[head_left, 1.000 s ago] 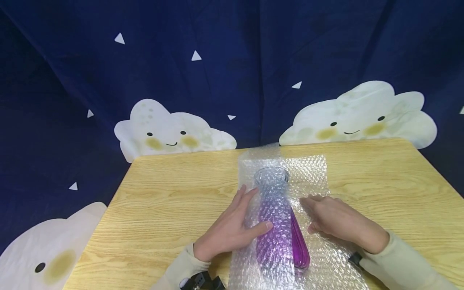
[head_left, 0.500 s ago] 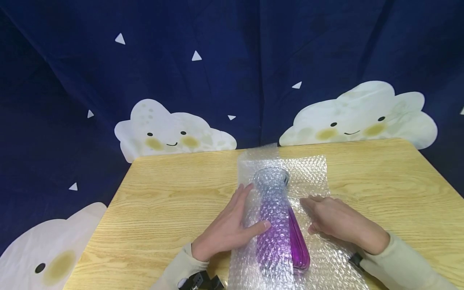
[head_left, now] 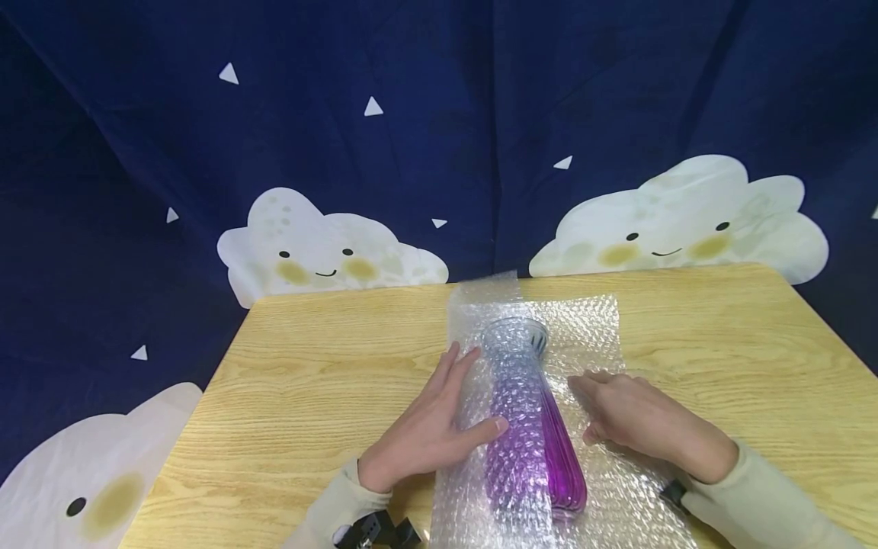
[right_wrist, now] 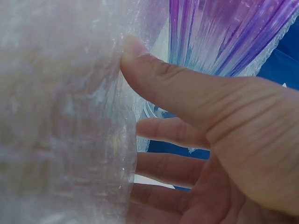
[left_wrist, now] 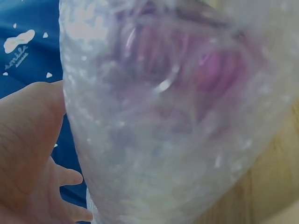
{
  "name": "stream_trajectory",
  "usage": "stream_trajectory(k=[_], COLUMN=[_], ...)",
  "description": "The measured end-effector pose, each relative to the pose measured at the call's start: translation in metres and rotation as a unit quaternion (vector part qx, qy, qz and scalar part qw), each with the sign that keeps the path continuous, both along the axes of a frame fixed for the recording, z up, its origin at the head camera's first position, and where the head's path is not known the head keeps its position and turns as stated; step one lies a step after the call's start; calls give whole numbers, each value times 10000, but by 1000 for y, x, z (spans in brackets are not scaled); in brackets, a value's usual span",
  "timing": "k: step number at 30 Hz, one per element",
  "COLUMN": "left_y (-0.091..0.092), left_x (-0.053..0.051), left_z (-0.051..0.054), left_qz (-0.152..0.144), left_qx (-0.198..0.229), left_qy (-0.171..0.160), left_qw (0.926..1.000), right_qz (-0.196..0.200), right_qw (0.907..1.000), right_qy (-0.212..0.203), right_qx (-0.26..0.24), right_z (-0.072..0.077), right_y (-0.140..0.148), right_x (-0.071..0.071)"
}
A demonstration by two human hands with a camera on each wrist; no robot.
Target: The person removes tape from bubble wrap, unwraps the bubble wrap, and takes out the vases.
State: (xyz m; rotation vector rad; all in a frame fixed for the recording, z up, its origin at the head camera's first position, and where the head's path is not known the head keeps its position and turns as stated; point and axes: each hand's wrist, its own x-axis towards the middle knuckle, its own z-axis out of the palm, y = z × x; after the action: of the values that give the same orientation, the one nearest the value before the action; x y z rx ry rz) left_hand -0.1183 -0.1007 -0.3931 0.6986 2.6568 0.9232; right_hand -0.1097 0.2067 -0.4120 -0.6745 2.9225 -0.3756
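A ribbed glass vase (head_left: 564,465), purple at its wide end and bluish at its flared rim, lies on its side on bubble wrap (head_left: 583,320). A layer of the wrap covers its left part, leaving a strip of the right side bare. My left hand (head_left: 428,438) rests along the covered left side, fingers extended and thumb over the wrap. My right hand (head_left: 638,415) touches the wrap right of the vase. In the right wrist view its thumb (right_wrist: 163,81) lies against the wrap; the fingertips are hidden behind it.
The wooden table (head_left: 329,366) extends to both sides of the wrap. Behind it hangs a dark blue curtain (head_left: 384,168) with smiling clouds and white triangles. A black wrist camera (head_left: 376,530) sits on the left wrist.
The covering layer's right edge has slid slightly left, showing more of the vase's right side and rim. My left hand has shifted slightly left; the right has stayed put.
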Motion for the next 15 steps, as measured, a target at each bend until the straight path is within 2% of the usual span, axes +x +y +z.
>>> stream_trajectory(k=[15], left_y=[-6], left_x=[-2], left_z=[3], left_qz=[-53], left_qx=[-26], left_qy=[-52], left_qw=[10000], right_qz=[48], right_qw=[10000], right_qy=[31], right_qx=[-69], right_z=[0], right_y=[1], right_x=[0])
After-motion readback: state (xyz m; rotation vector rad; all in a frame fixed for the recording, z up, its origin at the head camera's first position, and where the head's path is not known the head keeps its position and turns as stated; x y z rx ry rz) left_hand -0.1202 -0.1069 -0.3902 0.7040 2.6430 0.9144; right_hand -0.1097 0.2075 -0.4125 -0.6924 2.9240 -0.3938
